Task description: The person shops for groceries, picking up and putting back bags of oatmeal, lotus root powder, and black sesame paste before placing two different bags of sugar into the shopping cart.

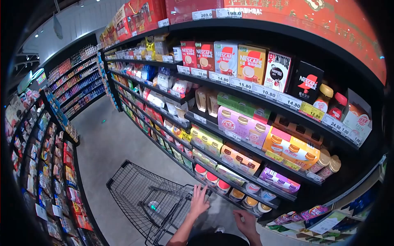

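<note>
My left hand (199, 201) rests at the handle end of a black wire shopping cart (141, 192), its fingers stretched out and spread over the handle. My right hand (245, 221) hangs to the right, away from the cart, below the lowest shelf, with its fingers curled; whether it holds anything is hidden. No goods show inside the cart. In front of me, Nescafe boxes (251, 63) stand on an upper shelf, with purple multipacks (242, 125) and an orange multipack (290, 147) below. Red-lidded jars (211, 177) sit on the bottom shelf near my left hand.
The long shelf (246, 88) curves along the right side of the aisle. Another rack of packaged snacks (53, 176) lines the left. Grey floor (94, 143) runs between them towards a far shelf of bottles (78, 82).
</note>
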`<state>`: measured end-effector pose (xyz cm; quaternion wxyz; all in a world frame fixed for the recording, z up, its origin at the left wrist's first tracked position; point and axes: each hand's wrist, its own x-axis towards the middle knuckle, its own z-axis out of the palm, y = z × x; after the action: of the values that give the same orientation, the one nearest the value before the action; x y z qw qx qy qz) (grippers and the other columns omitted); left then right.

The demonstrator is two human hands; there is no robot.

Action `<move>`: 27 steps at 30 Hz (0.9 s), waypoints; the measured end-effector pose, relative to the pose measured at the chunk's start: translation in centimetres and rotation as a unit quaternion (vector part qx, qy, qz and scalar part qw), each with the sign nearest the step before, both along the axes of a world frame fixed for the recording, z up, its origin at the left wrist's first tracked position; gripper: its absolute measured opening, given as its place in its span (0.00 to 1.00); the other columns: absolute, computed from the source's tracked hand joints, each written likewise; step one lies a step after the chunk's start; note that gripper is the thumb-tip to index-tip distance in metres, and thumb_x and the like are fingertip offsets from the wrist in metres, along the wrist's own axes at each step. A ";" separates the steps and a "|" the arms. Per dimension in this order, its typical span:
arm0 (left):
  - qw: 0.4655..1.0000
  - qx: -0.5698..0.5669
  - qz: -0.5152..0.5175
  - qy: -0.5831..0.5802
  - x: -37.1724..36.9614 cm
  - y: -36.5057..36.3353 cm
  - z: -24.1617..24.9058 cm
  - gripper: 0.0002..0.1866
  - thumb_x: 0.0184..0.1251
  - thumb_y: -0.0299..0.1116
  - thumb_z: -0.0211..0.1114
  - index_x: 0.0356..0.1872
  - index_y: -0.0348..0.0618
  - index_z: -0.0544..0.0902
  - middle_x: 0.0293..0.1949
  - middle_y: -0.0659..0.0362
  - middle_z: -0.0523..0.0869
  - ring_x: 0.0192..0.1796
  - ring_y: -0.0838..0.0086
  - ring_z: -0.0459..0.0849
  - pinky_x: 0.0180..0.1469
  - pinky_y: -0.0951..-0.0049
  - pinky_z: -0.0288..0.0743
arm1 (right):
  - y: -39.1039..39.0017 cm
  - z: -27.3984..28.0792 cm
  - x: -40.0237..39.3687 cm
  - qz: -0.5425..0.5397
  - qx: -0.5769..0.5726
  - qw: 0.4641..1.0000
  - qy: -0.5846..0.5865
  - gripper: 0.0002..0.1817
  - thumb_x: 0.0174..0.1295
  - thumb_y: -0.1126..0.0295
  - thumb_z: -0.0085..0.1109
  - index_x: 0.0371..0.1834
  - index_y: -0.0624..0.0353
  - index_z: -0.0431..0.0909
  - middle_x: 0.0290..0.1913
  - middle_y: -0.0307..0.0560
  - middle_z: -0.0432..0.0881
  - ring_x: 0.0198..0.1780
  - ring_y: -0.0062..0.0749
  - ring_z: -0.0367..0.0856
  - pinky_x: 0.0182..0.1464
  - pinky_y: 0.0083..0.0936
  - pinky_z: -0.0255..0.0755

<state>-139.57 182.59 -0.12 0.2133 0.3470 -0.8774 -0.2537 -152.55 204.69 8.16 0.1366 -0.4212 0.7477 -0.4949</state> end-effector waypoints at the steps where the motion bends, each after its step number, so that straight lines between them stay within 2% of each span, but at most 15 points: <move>1: 1.000 0.005 -0.001 -0.006 -0.2 -0.2 0.0 0.48 0.46 0.29 0.71 0.74 0.51 0.61 0.74 0.43 0.57 0.78 0.42 0.48 0.70 0.45 0.64 | 0.0 -0.2 -0.1 -0.001 0.005 1.000 -0.006 0.08 0.62 0.75 0.63 0.43 0.62 0.85 0.36 0.49 0.88 0.34 0.32 0.87 0.40 0.24 0.78; 3: 1.000 0.000 -0.006 0.014 0.0 -0.2 -0.6 0.48 0.46 0.28 0.71 0.74 0.49 0.61 0.74 0.43 0.57 0.78 0.42 0.47 0.71 0.48 0.63 | 0.3 -0.4 0.1 0.011 0.051 0.999 0.006 0.10 0.62 0.75 0.59 0.45 0.58 0.84 0.41 0.51 0.87 0.41 0.42 0.87 0.45 0.31 0.80; 7: 1.000 -0.001 -0.002 -0.010 -0.2 0.2 -0.2 0.48 0.43 0.21 0.65 0.74 0.48 0.61 0.75 0.42 0.56 0.79 0.41 0.46 0.72 0.50 0.63 | 0.2 0.3 -0.2 0.027 -0.006 1.000 -0.009 0.10 0.61 0.78 0.59 0.44 0.60 0.84 0.41 0.53 0.86 0.43 0.48 0.86 0.46 0.34 0.79; 10: 1.000 0.011 -0.012 -0.014 -0.9 -0.2 0.8 0.49 0.41 0.17 0.61 0.74 0.48 0.61 0.75 0.42 0.55 0.79 0.41 0.46 0.72 0.49 0.62 | -0.6 1.7 -0.6 0.012 -0.013 1.000 -0.014 0.10 0.61 0.79 0.59 0.45 0.62 0.83 0.41 0.54 0.86 0.44 0.49 0.86 0.46 0.35 0.79; 12: 1.000 0.006 -0.007 -0.003 -0.7 -0.1 0.5 0.49 0.40 0.15 0.59 0.74 0.49 0.61 0.75 0.41 0.55 0.78 0.39 0.45 0.71 0.46 0.62 | -0.4 1.5 -0.2 0.006 -0.019 1.000 0.006 0.09 0.63 0.78 0.60 0.46 0.62 0.84 0.41 0.51 0.87 0.43 0.42 0.88 0.44 0.29 0.79; 15: 1.000 0.013 -0.007 -0.014 -0.8 0.0 0.9 0.50 0.40 0.15 0.58 0.74 0.49 0.61 0.75 0.42 0.55 0.79 0.39 0.44 0.69 0.44 0.63 | -0.2 1.3 0.2 0.004 -0.009 1.000 -0.025 0.09 0.63 0.78 0.60 0.46 0.62 0.84 0.41 0.51 0.87 0.43 0.42 0.87 0.45 0.29 0.79; 16: 0.999 0.028 -0.008 -0.020 -0.8 0.1 1.2 0.50 0.39 0.14 0.58 0.74 0.48 0.59 0.75 0.42 0.54 0.79 0.39 0.42 0.68 0.44 0.65 | -0.2 1.2 0.2 0.006 -0.016 0.999 -0.033 0.10 0.62 0.78 0.59 0.45 0.62 0.83 0.41 0.53 0.86 0.43 0.49 0.85 0.46 0.35 0.78; 20: 0.998 0.028 -0.016 -0.044 -0.9 0.2 1.7 0.50 0.39 0.14 0.58 0.74 0.47 0.58 0.76 0.42 0.52 0.79 0.40 0.40 0.68 0.44 0.66 | -0.1 1.1 0.4 -0.002 -0.001 0.999 -0.039 0.10 0.62 0.77 0.60 0.45 0.61 0.84 0.41 0.53 0.86 0.43 0.49 0.85 0.45 0.35 0.78; 25: 0.998 0.006 -0.039 -0.056 -0.7 -0.7 1.1 0.47 0.39 0.14 0.57 0.71 0.42 0.60 0.75 0.42 0.54 0.79 0.38 0.39 0.70 0.45 0.65 | 0.2 1.9 -1.3 -0.013 -0.006 1.000 0.022 0.11 0.60 0.78 0.60 0.46 0.60 0.83 0.41 0.52 0.86 0.43 0.50 0.85 0.45 0.35 0.78; 27: 0.998 0.022 -0.036 -0.050 -0.6 -0.7 1.5 0.47 0.38 0.14 0.58 0.70 0.41 0.60 0.74 0.42 0.55 0.78 0.38 0.40 0.71 0.48 0.63 | 0.6 2.5 -3.0 -0.048 -0.002 0.998 0.042 0.11 0.60 0.78 0.60 0.46 0.60 0.83 0.41 0.53 0.86 0.43 0.50 0.85 0.46 0.35 0.79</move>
<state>-140.19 181.90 1.41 0.1521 0.3325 -0.8930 -0.2623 -155.57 205.31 10.67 0.0802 -0.4059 0.7710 -0.4841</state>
